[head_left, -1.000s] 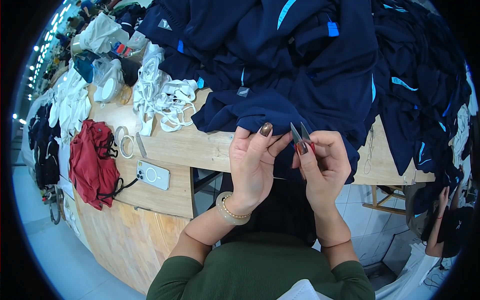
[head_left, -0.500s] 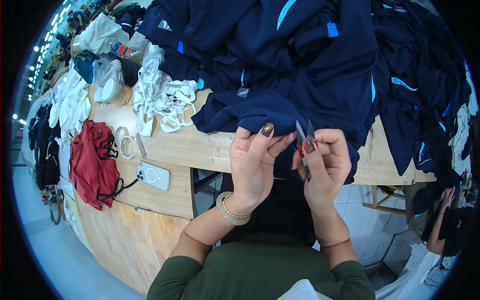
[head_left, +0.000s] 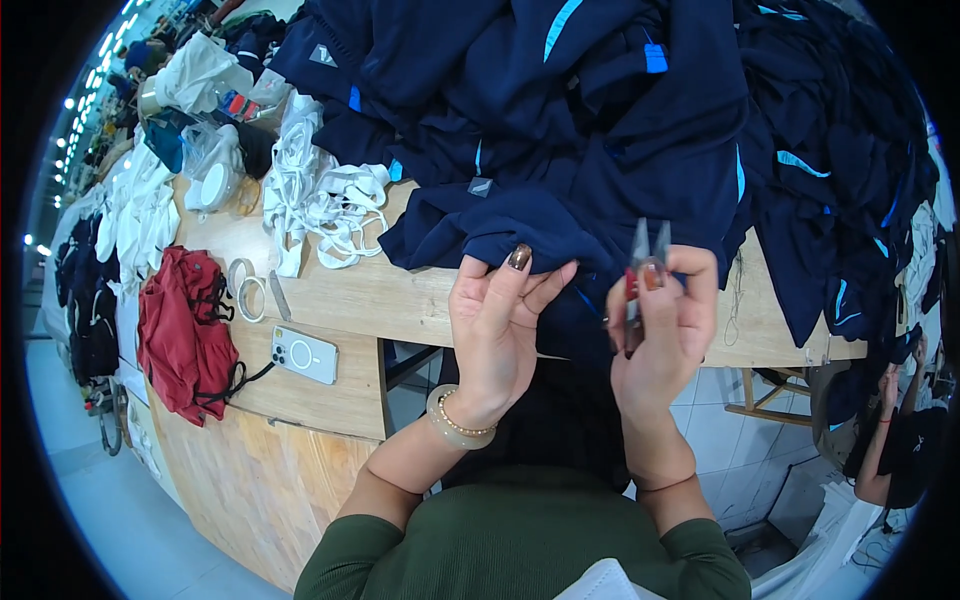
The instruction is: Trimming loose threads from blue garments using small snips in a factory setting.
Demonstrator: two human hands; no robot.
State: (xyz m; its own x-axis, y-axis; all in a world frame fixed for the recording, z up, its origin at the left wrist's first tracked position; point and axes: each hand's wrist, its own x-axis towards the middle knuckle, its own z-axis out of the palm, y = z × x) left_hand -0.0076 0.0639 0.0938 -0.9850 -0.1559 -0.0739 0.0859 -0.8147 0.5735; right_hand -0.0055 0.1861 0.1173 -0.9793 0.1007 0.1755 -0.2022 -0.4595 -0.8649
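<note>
My left hand [head_left: 498, 320] pinches the near edge of a navy blue garment [head_left: 520, 218] between thumb and fingers. This garment is part of a big heap lying over the far side of the wooden table [head_left: 410, 303]. In my right hand [head_left: 665, 320] is a pair of small thread snips [head_left: 648, 242], with a bit of red showing by the fingers. The two blades point away from me and stand apart, to the right of the pinched edge and not touching my left hand. My right palm and fingers cover the rest of the snips.
At left lie a red cloth bag [head_left: 185, 330], a phone [head_left: 305, 355], tape rolls [head_left: 251, 298] and a tangle of white straps [head_left: 345, 205]. More navy garments [head_left: 830, 180] hang over the right side. Another person's arm [head_left: 878, 450] shows at far right.
My right hand has drawn the snips to the right, away from the garment's edge. My left hand keeps its pinch and has shifted slightly left.
</note>
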